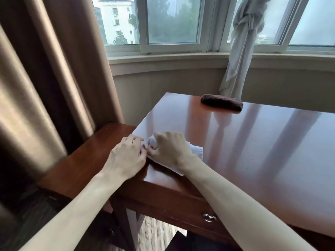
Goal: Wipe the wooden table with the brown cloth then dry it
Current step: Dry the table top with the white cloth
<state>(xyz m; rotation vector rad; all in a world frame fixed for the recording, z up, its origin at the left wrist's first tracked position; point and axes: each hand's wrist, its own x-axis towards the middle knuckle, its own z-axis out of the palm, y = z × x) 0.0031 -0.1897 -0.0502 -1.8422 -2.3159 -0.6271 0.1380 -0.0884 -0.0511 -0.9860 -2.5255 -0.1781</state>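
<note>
Head view is showing you in the drying step: your right hand (169, 150) is gripping the white cloth (194, 151) with curled fingers at the tabletop (262, 151) corner, your left hand (126, 154) is resting loosely curled beside it, and the brown cloth (222, 102) is lying at the far edge; next, I judge, you are needing broad strokes across the surface

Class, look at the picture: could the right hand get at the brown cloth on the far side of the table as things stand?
Probably yes. Bare tabletop lies between the right hand and the brown cloth, with nothing in the way. But its fingers hold the white cloth, so it would let go first and stretch far.
</note>
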